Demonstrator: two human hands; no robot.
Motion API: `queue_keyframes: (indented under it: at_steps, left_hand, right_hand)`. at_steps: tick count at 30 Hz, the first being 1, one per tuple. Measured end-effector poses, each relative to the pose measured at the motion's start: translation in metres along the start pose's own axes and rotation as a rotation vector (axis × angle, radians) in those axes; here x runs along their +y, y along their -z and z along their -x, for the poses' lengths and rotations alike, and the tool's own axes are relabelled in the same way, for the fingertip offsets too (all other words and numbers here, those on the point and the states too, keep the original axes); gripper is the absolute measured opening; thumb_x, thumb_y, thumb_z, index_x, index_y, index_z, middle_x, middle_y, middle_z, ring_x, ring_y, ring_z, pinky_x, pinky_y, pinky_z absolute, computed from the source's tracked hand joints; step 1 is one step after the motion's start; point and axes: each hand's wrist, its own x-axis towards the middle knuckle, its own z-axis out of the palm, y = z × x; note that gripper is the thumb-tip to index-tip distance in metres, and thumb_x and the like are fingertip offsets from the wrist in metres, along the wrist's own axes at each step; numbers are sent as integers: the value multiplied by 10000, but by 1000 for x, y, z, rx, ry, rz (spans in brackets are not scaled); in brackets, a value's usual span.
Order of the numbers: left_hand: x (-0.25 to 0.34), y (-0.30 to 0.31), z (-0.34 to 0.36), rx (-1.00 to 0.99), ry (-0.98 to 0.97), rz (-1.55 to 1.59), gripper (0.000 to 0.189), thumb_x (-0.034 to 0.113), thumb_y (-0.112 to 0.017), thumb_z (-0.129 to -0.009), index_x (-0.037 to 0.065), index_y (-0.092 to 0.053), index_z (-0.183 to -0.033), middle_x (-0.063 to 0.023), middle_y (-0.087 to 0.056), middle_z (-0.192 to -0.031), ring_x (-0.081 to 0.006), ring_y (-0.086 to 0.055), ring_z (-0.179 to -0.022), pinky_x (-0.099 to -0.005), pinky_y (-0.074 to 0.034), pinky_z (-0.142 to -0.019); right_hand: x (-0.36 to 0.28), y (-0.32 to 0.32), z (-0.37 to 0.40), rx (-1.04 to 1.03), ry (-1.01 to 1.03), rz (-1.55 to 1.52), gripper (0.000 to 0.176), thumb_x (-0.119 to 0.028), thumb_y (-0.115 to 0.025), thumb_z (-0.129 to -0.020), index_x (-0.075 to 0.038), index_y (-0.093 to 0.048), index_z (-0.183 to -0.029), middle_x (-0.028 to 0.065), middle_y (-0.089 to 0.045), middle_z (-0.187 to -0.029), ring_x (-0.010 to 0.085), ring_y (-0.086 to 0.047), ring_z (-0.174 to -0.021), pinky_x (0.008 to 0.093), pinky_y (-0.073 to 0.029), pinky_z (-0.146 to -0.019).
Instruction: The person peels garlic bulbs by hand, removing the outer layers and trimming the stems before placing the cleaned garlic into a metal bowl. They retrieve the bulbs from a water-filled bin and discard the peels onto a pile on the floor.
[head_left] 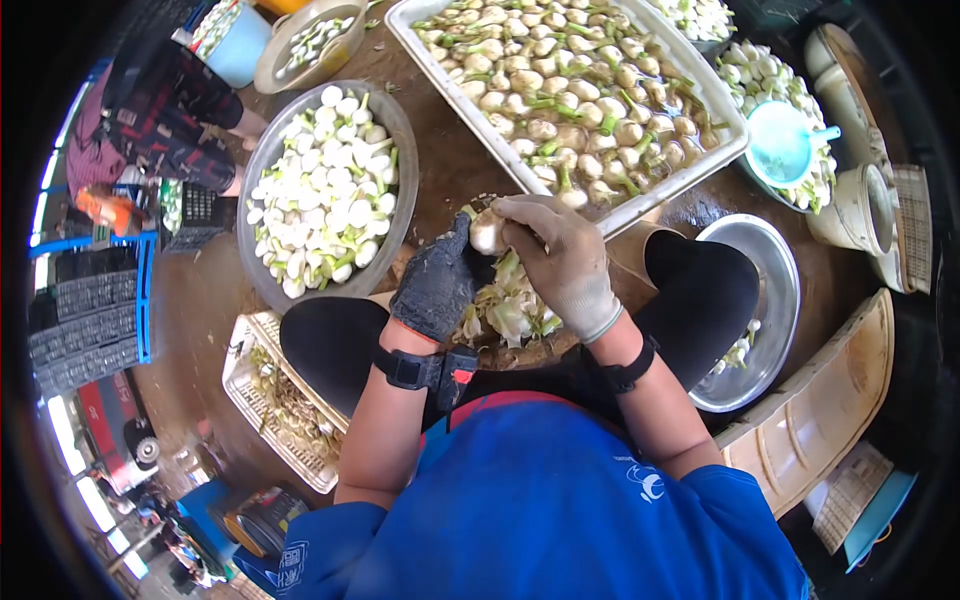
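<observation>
My left hand, in a dark glove, is closed round a brownish-white bulb with a short green stem. My right hand, in a pale glove, pinches the same bulb from the other side, its fingertips on the top. Whether the right fingers also hold a small tool is hidden. Below both hands, between my knees, lies a heap of pale peelings. Beyond them a large white tray holds many unpeeled, brownish bulbs in water.
A grey basin of clean white bulbs stands at the left. A metal basin with a few bulbs sits by my right knee. A cream crate holds scraps. A turquoise scoop lies on more bulbs. Another person is at upper left.
</observation>
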Motion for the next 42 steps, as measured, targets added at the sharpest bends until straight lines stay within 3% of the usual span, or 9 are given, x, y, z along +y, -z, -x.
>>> queue_keyframes:
  at_steps: [3,6,16,19,24,26,28,32,42]
  left_hand:
    - [3,-5,6,-148,212,-252,423,208,-527,-983,-28,-440,-1323,-109,-643,-1090,-241,-638,-943,-368,-544,-790]
    - [5,-12,6,218,661,2022,393,334,-513,-991,6,-523,-1208,-89,-658,-959,-249,-637,-875,-383,-546,-732]
    - [1,-3,23,285,701,1315,364,365,-485,-1005,57,-620,-1144,-30,-647,-920,-115,-611,-739,-244,-524,-628]
    - [-1,2,35,296,192,908,406,414,-439,-1017,62,-627,-1090,-48,-660,-885,-81,-582,-647,-207,-446,-518]
    - [24,24,34,47,582,1561,543,532,-357,-1012,57,-621,-1033,-61,-655,-820,-104,-554,-569,-214,-392,-472]
    - [29,26,35,139,569,1595,560,550,-336,-1011,68,-619,-1031,-36,-636,-766,-105,-539,-552,-214,-385,-471]
    - [31,23,35,191,630,1549,594,574,-300,-1009,71,-615,-1028,-13,-612,-718,-89,-526,-540,-211,-381,-471]
    - [25,10,38,222,471,1113,590,576,-285,-1010,79,-602,-1014,1,-601,-702,-60,-542,-555,-195,-398,-470]
    - [24,10,40,133,132,1103,457,496,-496,-979,54,-563,-1076,-12,-620,-884,-98,-615,-754,-258,-519,-660]
  right_hand:
    - [-6,-8,-6,-95,87,84,147,-92,-691,-800,-36,-705,-936,114,-698,-917,286,-682,-804,358,-542,-704]
    - [-19,-10,-4,-148,218,275,159,-110,-698,-786,-54,-702,-936,104,-694,-950,273,-684,-787,360,-542,-663]
    - [-34,-22,-2,-240,328,520,89,-45,-686,-745,-57,-617,-801,69,-678,-903,254,-660,-681,350,-529,-600]
    - [-30,-26,-5,-238,237,49,48,-120,-638,-770,-75,-625,-759,107,-650,-808,314,-631,-669,380,-515,-623]
    - [33,12,-66,47,-205,549,174,-198,-624,-868,-40,-698,-882,145,-683,-751,285,-663,-677,362,-527,-666]
    - [19,2,-46,-477,-238,961,196,-289,-683,-851,-108,-743,-897,112,-708,-796,214,-697,-738,369,-545,-715]
    - [14,11,-18,-823,-365,399,305,-296,-775,-802,-103,-733,-1034,36,-731,-874,137,-677,-814,301,-529,-779]
    - [-32,-4,-2,-364,-519,-382,271,-196,-746,-849,37,-701,-982,57,-703,-865,98,-634,-810,267,-522,-746]
    - [-39,4,-1,-291,-465,-553,146,-102,-665,-881,43,-678,-873,53,-685,-921,69,-618,-773,224,-517,-705]
